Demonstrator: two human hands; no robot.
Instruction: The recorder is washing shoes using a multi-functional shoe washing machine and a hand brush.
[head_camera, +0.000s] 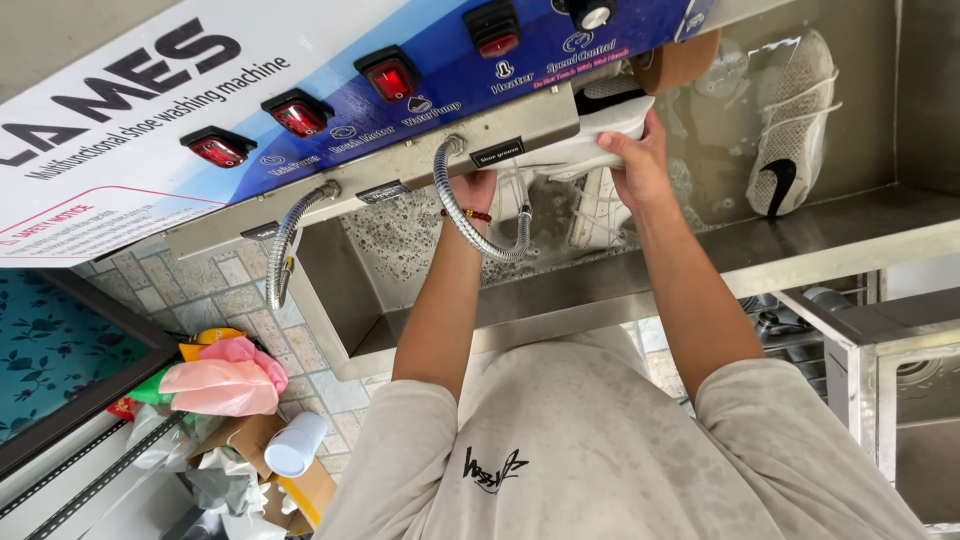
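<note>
My right hand (640, 160), just right of the frame's centre, had its grip closed around the edge of a white low-top fabric shoe (600, 135), held against the underside of the steel machine panel. My left hand (475, 188), near centre, reached up under that panel; its fingers were hidden, so I could not tell how its grip stood. A flexible silver metal hose (470, 225) curved just beside my left wrist. Below both hands lay a soapy stainless-steel basin (420, 240). At the upper right, a second white mesh shoe with a black mark (790, 120) rested against the basin wall. Red rocker switches (390, 75) lined the blue control panel across the top.
</note>
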